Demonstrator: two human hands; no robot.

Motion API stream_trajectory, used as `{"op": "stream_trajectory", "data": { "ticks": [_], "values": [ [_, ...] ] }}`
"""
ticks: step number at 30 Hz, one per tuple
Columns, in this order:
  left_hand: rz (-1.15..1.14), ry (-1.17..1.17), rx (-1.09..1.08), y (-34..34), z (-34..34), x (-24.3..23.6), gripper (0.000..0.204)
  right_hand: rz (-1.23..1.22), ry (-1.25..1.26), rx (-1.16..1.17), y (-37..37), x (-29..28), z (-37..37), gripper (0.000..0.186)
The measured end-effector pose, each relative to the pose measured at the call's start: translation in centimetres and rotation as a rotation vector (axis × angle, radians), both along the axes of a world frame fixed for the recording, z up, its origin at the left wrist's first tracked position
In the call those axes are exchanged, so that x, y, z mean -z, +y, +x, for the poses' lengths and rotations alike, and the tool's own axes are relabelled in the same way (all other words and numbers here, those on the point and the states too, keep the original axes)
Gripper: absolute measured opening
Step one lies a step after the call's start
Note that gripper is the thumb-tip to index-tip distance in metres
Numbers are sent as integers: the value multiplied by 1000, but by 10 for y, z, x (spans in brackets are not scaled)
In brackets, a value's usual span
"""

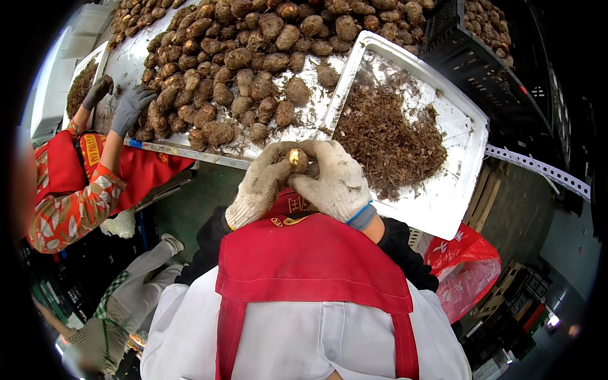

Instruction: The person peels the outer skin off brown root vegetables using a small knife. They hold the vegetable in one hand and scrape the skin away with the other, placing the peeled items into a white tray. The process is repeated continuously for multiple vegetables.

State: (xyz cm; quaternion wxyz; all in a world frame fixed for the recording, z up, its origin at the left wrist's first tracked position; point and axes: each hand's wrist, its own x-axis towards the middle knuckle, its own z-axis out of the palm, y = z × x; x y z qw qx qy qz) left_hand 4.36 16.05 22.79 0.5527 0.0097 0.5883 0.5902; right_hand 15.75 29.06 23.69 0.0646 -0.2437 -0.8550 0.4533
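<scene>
Both hands in dirty white cotton gloves hold one small brown round root (297, 158) between them, close to the chest, just before the metal table's edge. The left hand (261, 185) and the right hand (337, 183) pinch it with their fingertips. The root seems slippery; I think a weak pinch could drop it past the white tray of brown peelings (465, 120).

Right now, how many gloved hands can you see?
4. The person's left hand and right hand together hold a small tuber. A co-worker's two grey-gloved hands rest at the tuber pile's left edge. Others may be hidden.
</scene>
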Motion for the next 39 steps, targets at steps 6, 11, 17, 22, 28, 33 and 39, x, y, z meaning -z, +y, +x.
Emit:
{"op": "stream_trajectory", "data": {
  "ticks": [6, 11, 17, 22, 28, 33, 39],
  "values": [
    [-53, 158, 79, 5, 0, -14, 34, -2, -51, 3, -2, -3, -4, 40],
    [88, 170, 63, -2, 2, 3, 34, 7, -52, 9, -2, 1, -2, 41],
    [129, 47, 33, -10, 1, 11, 40, -56, -54, 36, 0, -2, 1, 42],
    [15, 297, 149, -1, 2, 4, 41, -43, -89, 23, 0, 0, 0, 41],
    [30, 443, 191, -4, 4, 7, 43, -34, -57, 26, -1, 4, 3, 45],
    [50, 100, 24, -14, -5, 15, 44, -134, -79, 35, 3, -2, 2, 48],
    [22, 331, -121, -11, -4, 25, 26, -149, -58, 60, 3, -1, -1, 50]
  ]
}}
